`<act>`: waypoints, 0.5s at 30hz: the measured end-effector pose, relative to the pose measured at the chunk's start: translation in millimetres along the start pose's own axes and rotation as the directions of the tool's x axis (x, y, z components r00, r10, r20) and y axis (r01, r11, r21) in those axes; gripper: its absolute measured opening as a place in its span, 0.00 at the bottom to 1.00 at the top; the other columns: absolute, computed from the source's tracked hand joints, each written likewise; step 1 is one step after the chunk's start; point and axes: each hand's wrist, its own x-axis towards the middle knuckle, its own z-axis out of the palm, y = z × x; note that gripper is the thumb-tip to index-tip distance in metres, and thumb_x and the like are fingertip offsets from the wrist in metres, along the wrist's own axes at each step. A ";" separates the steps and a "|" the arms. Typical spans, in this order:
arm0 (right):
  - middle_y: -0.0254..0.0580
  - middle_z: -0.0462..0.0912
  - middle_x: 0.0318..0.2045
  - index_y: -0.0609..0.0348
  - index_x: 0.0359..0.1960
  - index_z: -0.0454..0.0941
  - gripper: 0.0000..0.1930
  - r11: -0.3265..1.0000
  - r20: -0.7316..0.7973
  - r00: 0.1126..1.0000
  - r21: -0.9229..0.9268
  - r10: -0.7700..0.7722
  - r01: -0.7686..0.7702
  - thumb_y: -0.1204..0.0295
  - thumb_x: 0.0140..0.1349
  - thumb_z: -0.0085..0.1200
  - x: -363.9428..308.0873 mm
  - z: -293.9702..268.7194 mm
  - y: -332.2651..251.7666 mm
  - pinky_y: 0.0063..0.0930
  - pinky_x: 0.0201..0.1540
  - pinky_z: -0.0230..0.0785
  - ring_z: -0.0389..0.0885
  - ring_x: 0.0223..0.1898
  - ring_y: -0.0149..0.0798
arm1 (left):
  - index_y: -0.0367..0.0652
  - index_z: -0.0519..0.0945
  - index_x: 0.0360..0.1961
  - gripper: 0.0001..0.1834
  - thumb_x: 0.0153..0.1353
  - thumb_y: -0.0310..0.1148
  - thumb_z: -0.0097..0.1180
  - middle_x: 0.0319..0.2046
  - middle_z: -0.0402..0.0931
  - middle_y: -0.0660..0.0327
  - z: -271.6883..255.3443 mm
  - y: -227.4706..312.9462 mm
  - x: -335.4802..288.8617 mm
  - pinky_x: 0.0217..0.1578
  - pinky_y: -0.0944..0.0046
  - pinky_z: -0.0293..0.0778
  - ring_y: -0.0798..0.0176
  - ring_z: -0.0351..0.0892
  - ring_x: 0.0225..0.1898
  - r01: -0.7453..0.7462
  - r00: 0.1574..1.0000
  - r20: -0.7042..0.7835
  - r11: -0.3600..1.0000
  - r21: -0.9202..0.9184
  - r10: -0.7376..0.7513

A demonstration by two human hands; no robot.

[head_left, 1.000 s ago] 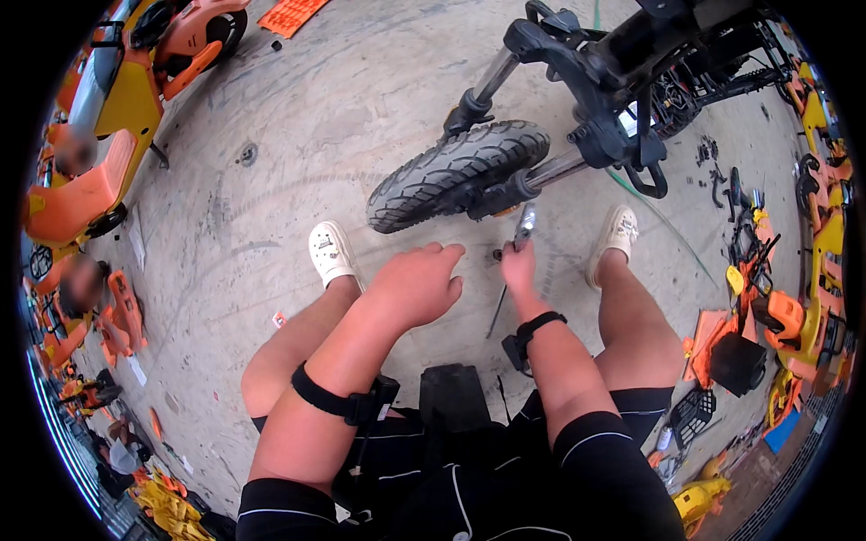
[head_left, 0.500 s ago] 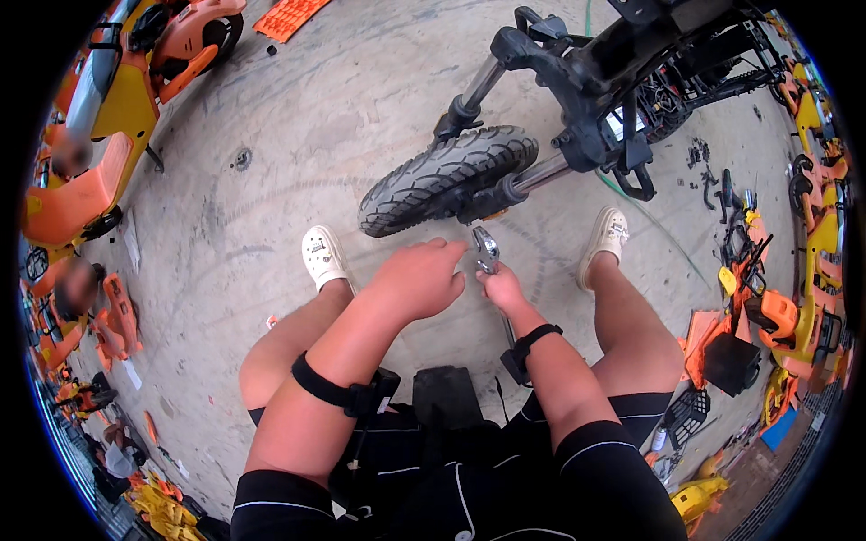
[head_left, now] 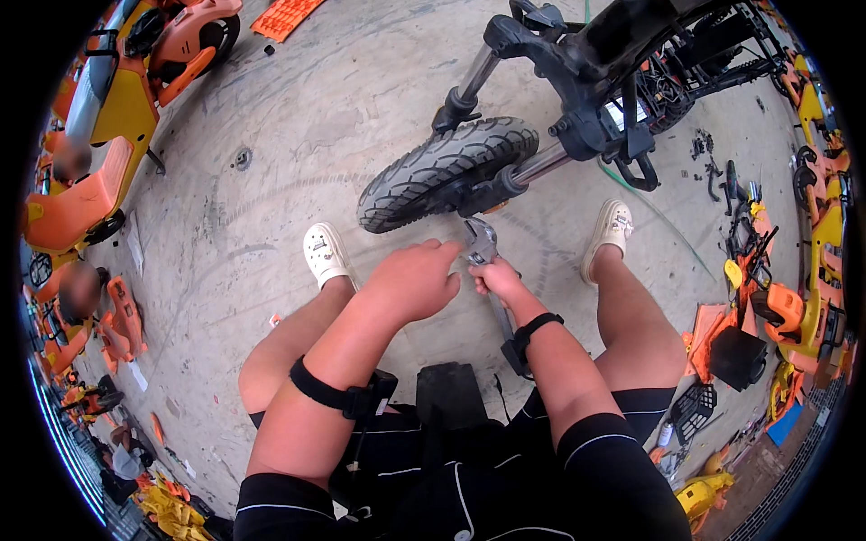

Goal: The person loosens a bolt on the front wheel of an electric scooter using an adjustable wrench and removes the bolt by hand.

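An adjustable wrench (head_left: 482, 240) with a shiny metal head is gripped near its neck by my right hand (head_left: 499, 276). Its handle runs back under my right forearm, and its jaw end points away from me. My left hand (head_left: 413, 279) is beside the wrench head, palm down, its fingers reaching forward and its thumb apart from them. No object shows in it, though the undersides of the fingers are hidden. Just beyond both hands is the black front tyre (head_left: 442, 171) of a stripped-down two-wheeler, whose fork (head_left: 544, 167) and bare black frame (head_left: 586, 72) extend to the upper right.
Orange and yellow scooters (head_left: 86, 189) line the left side. Along the right lie loose parts (head_left: 747, 216), a black box (head_left: 738, 358) and a black crate (head_left: 693, 413). A green hose (head_left: 663, 221) crosses the concrete floor. My feet are planted on either side of the wheel.
The wrench head has tilted, now showing more of its flat side, and my right hand has turned slightly with it. My left hand has barely shifted.
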 end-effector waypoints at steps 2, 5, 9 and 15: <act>0.37 0.77 0.21 0.60 0.32 0.76 0.06 0.999 0.064 0.998 0.031 0.025 -0.027 0.72 0.61 0.60 6.7 0.7 0.5 0.30 0.26 0.69 0.76 0.21 0.34 | 0.46 0.74 0.63 0.24 0.67 0.40 0.56 0.53 0.80 0.48 -1.4 1.6 1.3 0.53 0.47 0.77 0.42 0.81 0.52 0.014 0.999 0.029 1.000 0.009 -0.015; 0.36 0.77 0.21 0.58 0.31 0.76 0.06 0.984 0.121 0.991 0.166 0.051 -0.071 0.72 0.61 0.60 5.6 10.2 0.0 0.32 0.26 0.68 0.76 0.21 0.35 | 0.46 0.75 0.63 0.24 0.66 0.40 0.56 0.52 0.80 0.48 -1.0 -0.9 1.0 0.53 0.47 0.77 0.41 0.81 0.52 0.023 0.999 0.031 1.000 -0.002 -0.023; 0.35 0.76 0.20 0.57 0.30 0.77 0.06 0.933 0.168 0.979 0.319 0.118 -0.168 0.72 0.60 0.61 3.5 23.3 -0.1 0.33 0.27 0.68 0.75 0.22 0.35 | 0.45 0.75 0.63 0.25 0.66 0.40 0.56 0.53 0.80 0.47 -0.5 -3.8 0.9 0.53 0.47 0.77 0.40 0.81 0.52 0.033 0.999 0.033 0.999 -0.010 -0.033; 0.34 0.75 0.20 0.57 0.30 0.78 0.05 0.900 0.272 0.954 0.371 0.129 -0.228 0.72 0.60 0.61 7.0 19.7 2.2 0.32 0.26 0.68 0.75 0.21 0.35 | 0.45 0.75 0.63 0.25 0.66 0.39 0.56 0.53 0.80 0.46 -2.8 -2.6 1.7 0.54 0.47 0.77 0.40 0.81 0.53 0.035 0.998 0.053 0.999 -0.016 -0.034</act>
